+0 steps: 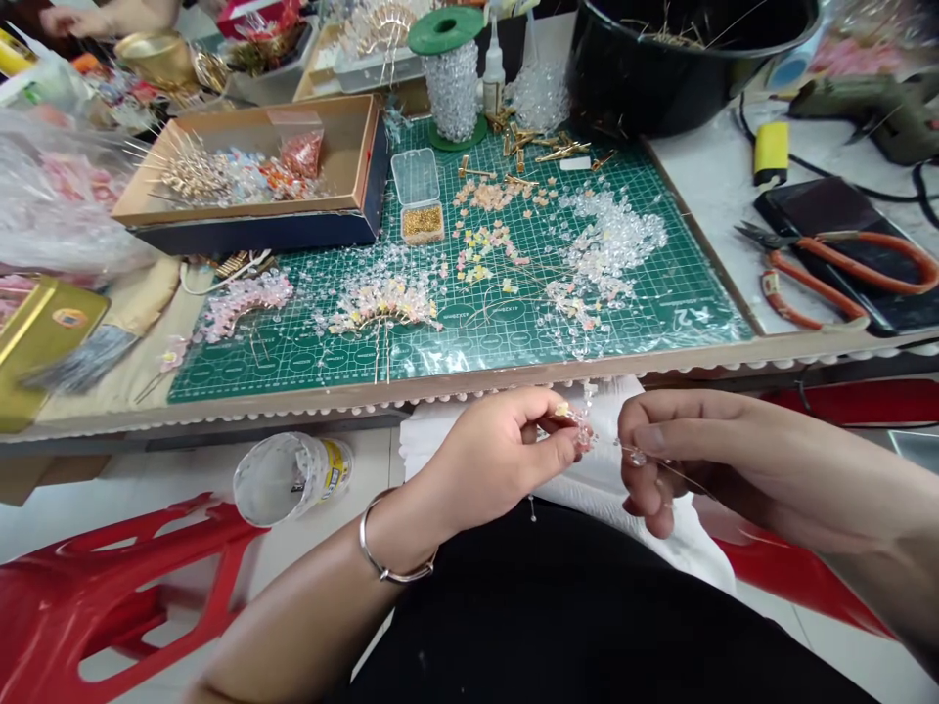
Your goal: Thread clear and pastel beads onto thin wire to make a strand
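In front of the table edge, above my lap, my left hand (506,450) pinches a small beaded flower piece (582,430) with clear beads and a pale yellow flower. A hand's width to its right, my right hand (682,455) is closed on a thin wire (686,479) with a clear bead by the fingertips. The wire's tail runs back across the palm. On the green cutting mat (293,367) lie two beaded hair combs, one pink (245,301) and one yellow and peach (385,301). Clear beads (620,235) and flower beads (484,249) are heaped behind.
Orange-handled pliers (843,259) rest on a phone (895,303) at right. A bead spool (449,83), a black tub (682,73) and a cardboard box (264,220) stand at the back. Below the table are a plastic bucket (279,479) and a red stool (147,567).
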Demonstrator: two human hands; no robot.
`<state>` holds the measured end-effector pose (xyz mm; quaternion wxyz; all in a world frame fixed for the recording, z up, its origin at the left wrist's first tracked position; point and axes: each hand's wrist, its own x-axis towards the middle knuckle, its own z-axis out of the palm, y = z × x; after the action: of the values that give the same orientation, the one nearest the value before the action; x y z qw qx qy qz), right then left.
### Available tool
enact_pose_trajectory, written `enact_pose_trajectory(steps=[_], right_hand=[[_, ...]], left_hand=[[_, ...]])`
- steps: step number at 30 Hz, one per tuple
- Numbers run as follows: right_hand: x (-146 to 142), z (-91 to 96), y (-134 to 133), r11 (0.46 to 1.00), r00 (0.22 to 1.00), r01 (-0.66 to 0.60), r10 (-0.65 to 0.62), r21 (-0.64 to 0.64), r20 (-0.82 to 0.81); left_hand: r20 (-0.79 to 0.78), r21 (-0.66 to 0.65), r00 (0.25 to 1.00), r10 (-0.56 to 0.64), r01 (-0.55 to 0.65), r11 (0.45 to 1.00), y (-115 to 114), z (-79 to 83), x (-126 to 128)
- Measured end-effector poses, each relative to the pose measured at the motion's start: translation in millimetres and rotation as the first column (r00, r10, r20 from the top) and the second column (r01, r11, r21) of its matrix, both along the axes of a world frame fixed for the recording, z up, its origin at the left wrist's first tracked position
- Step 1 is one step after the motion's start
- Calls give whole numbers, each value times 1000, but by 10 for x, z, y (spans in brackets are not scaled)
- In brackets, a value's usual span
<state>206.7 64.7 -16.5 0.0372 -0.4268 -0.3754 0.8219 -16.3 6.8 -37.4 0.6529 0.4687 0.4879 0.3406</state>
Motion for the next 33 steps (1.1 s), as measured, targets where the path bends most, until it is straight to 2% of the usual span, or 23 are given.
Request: enact_pose_trajectory(steps=[4,7,9,11,13,14,16,19,21,26,30,33], right_hand=[[-4,5,-4,1000,1000,0,0,2,-8],[-12,-10,1,991,998,-58,55,120,33],[-23,-9,2,953,990,-102,69,284,124],[-40,6,0,888,975,-147,56,437,214],[-61,27,4,840,966,-168,38,515,254],[-70,35,10,833,966,-177,45,524,255],[-80,40,32,855,972,-181,79,487,223],[-64,25,69,915,976,-211,176,344,130],[-42,14,80,948,979,-203,190,244,74],[-38,12,46,987,989,-147,149,64,-21],[-69,-18,9,988,989,-145,147,45,-33],[-55,-41,-6,989,991,-135,136,53,-12]], left_hand=[[0,-20,1000,4,-4,1000,0,11,-5],[-31,9,999,-17,18,1000,6,48,-4],[-66,32,997,-26,28,999,13,73,-3],[-82,39,996,-32,35,999,20,92,0],[-78,28,996,-41,44,999,25,105,5],[-73,20,996,-44,46,999,27,110,7],[-64,12,997,-42,43,999,27,118,9],[-81,35,996,-27,30,999,23,124,5],[-110,67,994,-22,29,997,17,125,0],[-257,269,966,16,56,962,-8,127,-1],[-342,333,938,48,73,940,-23,147,1],[-250,246,968,26,37,968,-19,151,-10]])
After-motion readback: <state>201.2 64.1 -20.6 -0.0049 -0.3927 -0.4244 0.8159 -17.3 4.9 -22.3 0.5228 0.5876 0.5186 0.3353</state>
